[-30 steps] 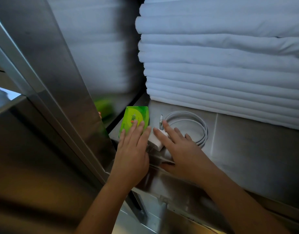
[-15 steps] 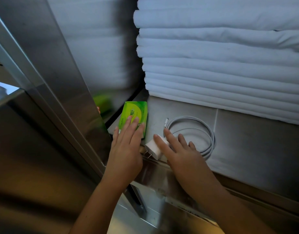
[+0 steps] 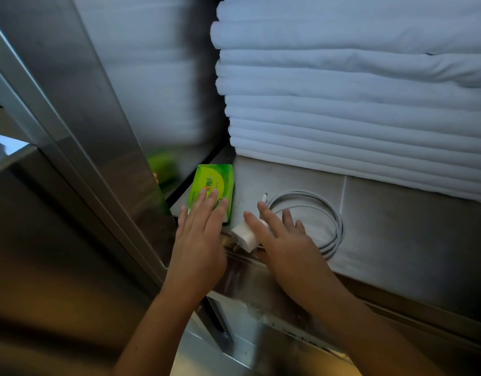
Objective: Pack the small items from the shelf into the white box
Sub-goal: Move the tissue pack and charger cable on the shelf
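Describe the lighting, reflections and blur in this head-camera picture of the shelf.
Head view: the steel wall mirrors the towels and green pack as smeared reflections; head view: cool light on the towels, warm dimness at lower left; head view: the bottom of the frame is soft, while the cable and shelf are sharp.

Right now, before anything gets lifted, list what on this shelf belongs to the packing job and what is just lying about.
For the job:
green packet, under flat fingers of the left hand
white charger plug, under the right hand
coiled white cable

Lying about:
stack of folded white linen
steel shelf
steel side panel
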`<move>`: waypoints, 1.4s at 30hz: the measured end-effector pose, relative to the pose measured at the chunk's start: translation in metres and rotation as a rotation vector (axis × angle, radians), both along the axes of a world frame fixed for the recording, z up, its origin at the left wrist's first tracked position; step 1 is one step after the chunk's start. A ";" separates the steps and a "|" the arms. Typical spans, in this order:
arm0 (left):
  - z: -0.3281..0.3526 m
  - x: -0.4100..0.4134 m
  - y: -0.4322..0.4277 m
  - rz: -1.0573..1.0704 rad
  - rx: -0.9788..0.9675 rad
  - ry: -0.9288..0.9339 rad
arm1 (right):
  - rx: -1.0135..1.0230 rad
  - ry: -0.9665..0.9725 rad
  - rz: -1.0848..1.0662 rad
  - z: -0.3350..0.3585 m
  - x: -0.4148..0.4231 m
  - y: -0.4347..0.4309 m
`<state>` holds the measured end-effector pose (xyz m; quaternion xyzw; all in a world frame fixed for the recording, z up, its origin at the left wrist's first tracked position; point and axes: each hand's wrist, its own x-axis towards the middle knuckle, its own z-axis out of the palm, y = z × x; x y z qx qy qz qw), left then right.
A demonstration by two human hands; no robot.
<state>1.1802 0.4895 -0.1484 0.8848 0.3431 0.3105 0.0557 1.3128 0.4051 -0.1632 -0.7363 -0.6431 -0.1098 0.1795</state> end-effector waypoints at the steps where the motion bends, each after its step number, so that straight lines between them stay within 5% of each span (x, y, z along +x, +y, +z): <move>1: 0.000 0.001 0.000 0.001 -0.004 0.003 | 0.001 -0.015 0.011 -0.001 0.000 -0.002; 28: 0.003 -0.008 0.008 0.011 -0.037 -0.029 | 0.290 -0.018 0.139 0.021 0.002 -0.017; 35: 0.010 -0.003 0.015 0.024 -0.019 -0.034 | 0.567 0.315 0.100 0.046 0.014 0.002; 39: 0.015 -0.001 0.017 0.001 0.015 -0.032 | 0.669 0.700 0.078 0.068 0.020 0.007; 42: 0.018 0.000 0.018 -0.011 0.035 -0.016 | 0.707 1.181 0.191 0.079 0.022 0.010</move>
